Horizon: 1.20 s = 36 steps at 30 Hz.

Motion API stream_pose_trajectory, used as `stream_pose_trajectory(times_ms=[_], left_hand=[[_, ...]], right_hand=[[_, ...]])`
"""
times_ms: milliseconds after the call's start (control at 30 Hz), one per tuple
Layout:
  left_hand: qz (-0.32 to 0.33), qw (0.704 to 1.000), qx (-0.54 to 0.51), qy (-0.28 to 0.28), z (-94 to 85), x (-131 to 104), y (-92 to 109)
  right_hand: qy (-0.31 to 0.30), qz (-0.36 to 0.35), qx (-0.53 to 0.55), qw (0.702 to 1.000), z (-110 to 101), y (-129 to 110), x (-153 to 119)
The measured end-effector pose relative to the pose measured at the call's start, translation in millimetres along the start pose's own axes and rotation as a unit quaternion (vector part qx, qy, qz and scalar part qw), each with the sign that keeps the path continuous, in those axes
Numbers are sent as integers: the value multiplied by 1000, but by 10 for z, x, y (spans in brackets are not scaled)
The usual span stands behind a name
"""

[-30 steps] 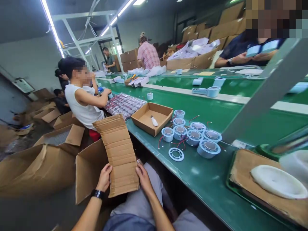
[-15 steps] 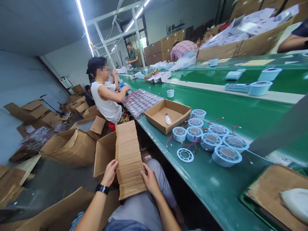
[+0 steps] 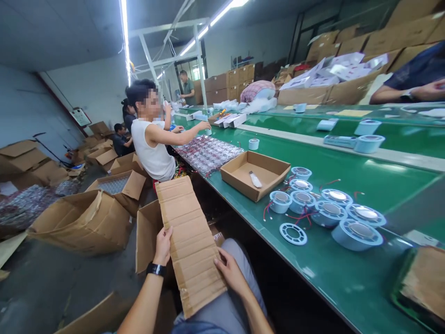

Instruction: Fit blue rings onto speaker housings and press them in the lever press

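Observation:
A long creased strip of cardboard (image 3: 193, 246) lies tilted above my lap, its far end pointing away from me. My left hand (image 3: 162, 247) grips its left edge, thumb on top, with a black watch on the wrist. On the right edge, my right hand (image 3: 229, 269) holds the strip between thumb and fingers. An open cardboard box (image 3: 146, 236) stands on the floor just beyond my left hand. To the right, on the green table (image 3: 278, 253), are several light blue round parts (image 3: 330, 212) with red wires and a flat blue ring (image 3: 293, 234).
A shallow cardboard tray (image 3: 239, 178) holding a small white item sits near the table edge. Beyond it is a bubble-wrapped sheet (image 3: 208, 153), where a person in white (image 3: 153, 144) reaches over the table. More open boxes (image 3: 83, 222) stand at left.
The view has turned, so the table parts appear further right. The strip is tilted more to the left, still held in both hands. The person in white has stretched an arm further over the table.

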State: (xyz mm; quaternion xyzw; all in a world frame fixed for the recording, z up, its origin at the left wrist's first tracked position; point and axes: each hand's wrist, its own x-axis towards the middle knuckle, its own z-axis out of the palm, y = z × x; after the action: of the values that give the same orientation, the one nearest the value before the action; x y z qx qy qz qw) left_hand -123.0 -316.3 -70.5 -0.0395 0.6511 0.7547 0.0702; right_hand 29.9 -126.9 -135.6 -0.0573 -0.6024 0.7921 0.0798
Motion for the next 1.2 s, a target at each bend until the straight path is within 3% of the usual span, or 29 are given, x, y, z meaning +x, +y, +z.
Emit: stream_pose_trajectory(times_ms=[167,400,533,633,700,767,900,1067,1200], left_hand=[[34,999,10,-27,-105,-16,-118],[54,996,49,-45,-301,-103,-184],[59,993,93,-39,-404,-84,-91],[64,987,140,-46,-504,4,110],[82,969,222,-73,-567,98,295],[120,930,329,-112,-605,190,490],[214,844,462,-167,-552,227,776],[228,779,511,-281,-338,5,779],[181,766,517,-336,-293,-121,683]], right_hand=[[14,51,-17,998,95,152,-74],[-39,105,-30,993,150,216,-129],[-68,119,-27,990,284,278,-155],[-84,137,-34,986,456,381,-189],[-97,167,-35,980,559,479,-197],[-90,199,-27,976,626,584,-184],[-12,223,15,975,626,712,-127],[85,182,84,976,457,673,-77],[123,162,121,972,353,631,-26]])
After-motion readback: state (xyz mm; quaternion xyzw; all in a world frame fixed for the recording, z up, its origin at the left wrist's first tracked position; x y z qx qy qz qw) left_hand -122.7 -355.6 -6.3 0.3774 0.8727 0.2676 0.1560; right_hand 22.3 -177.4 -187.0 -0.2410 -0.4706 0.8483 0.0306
